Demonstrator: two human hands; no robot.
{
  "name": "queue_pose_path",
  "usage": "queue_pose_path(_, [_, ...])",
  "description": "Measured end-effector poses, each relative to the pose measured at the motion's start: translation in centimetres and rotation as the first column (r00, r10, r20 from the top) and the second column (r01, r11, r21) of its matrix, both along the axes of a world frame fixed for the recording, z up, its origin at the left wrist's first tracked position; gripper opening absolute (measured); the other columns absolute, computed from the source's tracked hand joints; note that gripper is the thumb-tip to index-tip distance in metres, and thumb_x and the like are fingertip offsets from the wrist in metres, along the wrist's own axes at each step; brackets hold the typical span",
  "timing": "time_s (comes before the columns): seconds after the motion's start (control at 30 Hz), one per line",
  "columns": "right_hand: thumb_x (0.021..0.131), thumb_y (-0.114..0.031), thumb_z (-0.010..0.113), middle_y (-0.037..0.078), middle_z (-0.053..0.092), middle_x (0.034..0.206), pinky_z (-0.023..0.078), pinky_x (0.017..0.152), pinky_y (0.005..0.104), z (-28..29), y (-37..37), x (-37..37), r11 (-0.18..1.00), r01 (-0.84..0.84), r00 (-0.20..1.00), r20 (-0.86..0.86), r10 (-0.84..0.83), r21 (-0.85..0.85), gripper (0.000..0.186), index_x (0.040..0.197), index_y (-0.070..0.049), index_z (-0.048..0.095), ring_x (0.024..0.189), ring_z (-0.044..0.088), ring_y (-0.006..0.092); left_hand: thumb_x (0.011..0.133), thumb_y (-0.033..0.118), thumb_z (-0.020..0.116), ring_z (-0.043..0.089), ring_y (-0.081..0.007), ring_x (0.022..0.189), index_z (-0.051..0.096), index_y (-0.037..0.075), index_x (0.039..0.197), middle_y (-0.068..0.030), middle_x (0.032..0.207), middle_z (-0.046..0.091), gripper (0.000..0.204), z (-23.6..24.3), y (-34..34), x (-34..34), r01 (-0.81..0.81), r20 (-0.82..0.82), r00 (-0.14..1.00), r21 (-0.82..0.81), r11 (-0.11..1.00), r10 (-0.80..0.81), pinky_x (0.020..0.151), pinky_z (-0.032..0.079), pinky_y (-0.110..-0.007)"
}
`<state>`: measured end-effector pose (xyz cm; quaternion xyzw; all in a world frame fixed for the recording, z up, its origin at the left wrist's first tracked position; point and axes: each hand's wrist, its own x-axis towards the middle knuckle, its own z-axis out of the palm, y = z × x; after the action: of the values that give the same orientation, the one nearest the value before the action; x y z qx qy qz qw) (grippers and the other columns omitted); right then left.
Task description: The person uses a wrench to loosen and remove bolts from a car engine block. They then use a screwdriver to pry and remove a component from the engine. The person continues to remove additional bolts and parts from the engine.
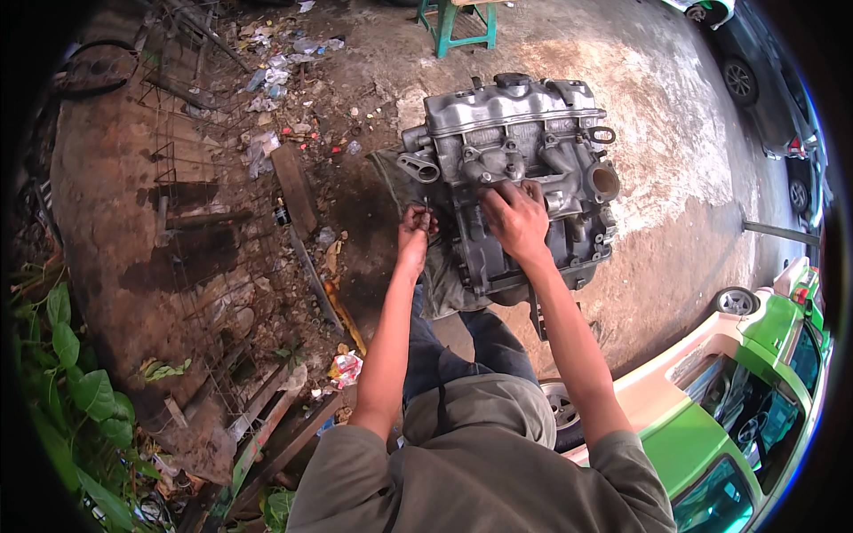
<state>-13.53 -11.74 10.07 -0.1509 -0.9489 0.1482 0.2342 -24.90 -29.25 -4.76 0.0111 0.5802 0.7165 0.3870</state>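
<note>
A grey metal car engine (522, 160) stands in front of me, with its ribbed cover and cap on the far side. My right hand (515, 218) reaches over the manifold on its near face, fingers curled down against the metal. Whatever its fingertips grip is hidden beneath them. Just left of the engine block, my left hand (415, 234) is closed in a pinch. A small, thin dark piece rises from those fingers, too small to name. Beside this hand, a round metal pipe opening (426, 171) juts from the engine's left side.
A dark cloth (442, 280) lies under the engine's left edge. Wooden planks (294, 188), litter and wire mesh cover the ground at left. A green-legged stool (458, 27) stands beyond the engine. A green-and-cream vehicle (711, 364) is close on my right.
</note>
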Motion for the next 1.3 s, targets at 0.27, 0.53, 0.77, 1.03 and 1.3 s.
queue_pose_path(0.27, [0.077, -0.012, 0.071, 0.002, 0.065, 0.099, 0.045, 0.090, 0.0443, 0.0, -0.1, 0.0, 0.999, 0.007, 0.998, 0.055, -0.005, -0.036, 0.025, 0.102, -0.016, 0.065, 0.087, 0.066, 0.0224, 0.093, -0.006, 0.057, 0.053, -0.0059, 0.082, 0.056, 0.001, 0.098, 0.0009, 0.086, 0.057, 0.009, -2.2, 2.1, 0.6, 0.073, -0.427, 0.887, -0.246, 0.966, -0.176, 0.075, 0.043, -0.023])
queue_pose_path(0.53, [0.077, -0.014, 0.074, 0.002, 0.063, 0.087, 0.045, 0.082, 0.0401, 0.2, 0.0, 0.0, 1.000, -0.001, 1.000, -0.010, 0.002, 0.009, 0.021, 0.097, -0.017, 0.068, 0.073, 0.063, 0.0242, 0.099, 0.007, 0.054, 0.044, -0.0054, 0.076, 0.061, 0.002, 0.101, 0.0044, 0.080, 0.051, 0.008, -2.5, 2.8, 1.1, -0.053, -0.418, 0.908, -0.212, 0.976, -0.041, 0.069, 0.038, -0.022])
queue_pose_path(0.77, [0.077, -0.014, 0.075, 0.001, 0.065, 0.089, 0.045, 0.082, 0.0401, 0.2, 0.0, -0.2, 1.000, -0.002, 1.000, -0.023, 0.003, 0.015, 0.021, 0.097, -0.018, 0.068, 0.073, 0.063, 0.0238, 0.101, 0.014, 0.054, 0.042, -0.0062, 0.077, 0.060, 0.002, 0.101, 0.0054, 0.081, 0.051, 0.014, -1.9, 2.7, 0.6, 0.037, -0.371, 0.914, -0.325, 0.945, -0.163, 0.070, 0.037, -0.024])
queue_pose_path(1.03, [0.077, -0.013, 0.075, 0.001, 0.065, 0.089, 0.045, 0.082, 0.0395, 0.1, 0.0, -0.2, 1.000, -0.003, 1.000, -0.030, 0.003, 0.014, 0.021, 0.096, -0.017, 0.069, 0.073, 0.063, 0.0235, 0.100, 0.016, 0.059, 0.045, -0.0052, 0.084, 0.059, 0.006, 0.099, 0.0069, 0.088, 0.054, 0.010, -4.1, 2.6, -0.6, 0.124, -0.261, 0.952, -0.148, 0.981, -0.160, 0.075, 0.036, -0.022])
queue_pose_path(1.3, [0.077, -0.013, 0.074, 0.001, 0.065, 0.088, 0.045, 0.082, 0.0392, 0.0, 0.0, -0.3, 1.000, 0.005, 0.999, -0.041, -0.004, 0.014, 0.021, 0.096, -0.017, 0.069, 0.072, 0.064, 0.0227, 0.099, 0.014, 0.060, 0.046, -0.0050, 0.080, 0.059, 0.007, 0.095, 0.0061, 0.084, 0.054, 0.008, -3.8, 2.7, -1.5, 0.199, -0.285, 0.927, -0.183, 0.963, -0.245, 0.073, 0.036, -0.022])
